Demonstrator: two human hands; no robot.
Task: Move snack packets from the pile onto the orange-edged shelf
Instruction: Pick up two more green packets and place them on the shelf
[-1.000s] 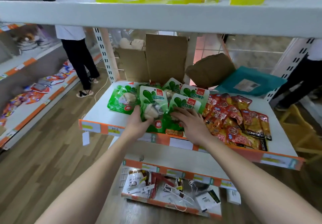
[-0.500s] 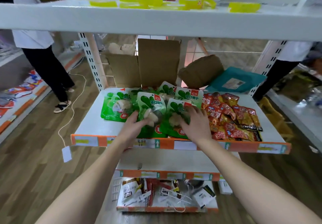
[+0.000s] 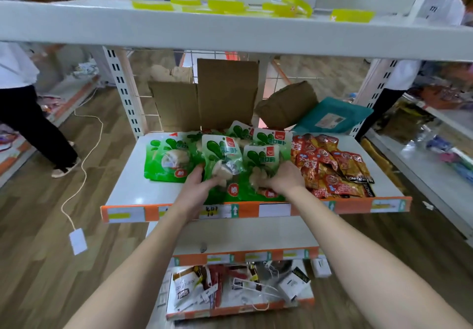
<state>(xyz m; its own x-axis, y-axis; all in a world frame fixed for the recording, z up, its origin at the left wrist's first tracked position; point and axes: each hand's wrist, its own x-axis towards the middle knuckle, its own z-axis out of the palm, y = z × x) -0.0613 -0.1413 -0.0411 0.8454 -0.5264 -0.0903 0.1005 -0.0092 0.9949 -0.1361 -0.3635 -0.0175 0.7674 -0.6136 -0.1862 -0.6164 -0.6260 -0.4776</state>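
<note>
1. The left hand [image 3: 198, 188] grips a green snack packet [image 3: 221, 157] at its lower left edge, with the thumb on top.
2. The right hand [image 3: 282, 177] is just beside it, fingers curled on the neighbouring green packet [image 3: 261, 158]. It seems to pinch it, but blur hides the fingertips.
3. Both packets lie among other green ones on the orange-edged shelf [image 3: 128, 188], near its front.
4. Red snack packets [image 3: 332, 165] lie against them on the right.

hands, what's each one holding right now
Left hand: grips the middle green packet.
Right hand: fingers curled on the neighbouring green packet.
</note>
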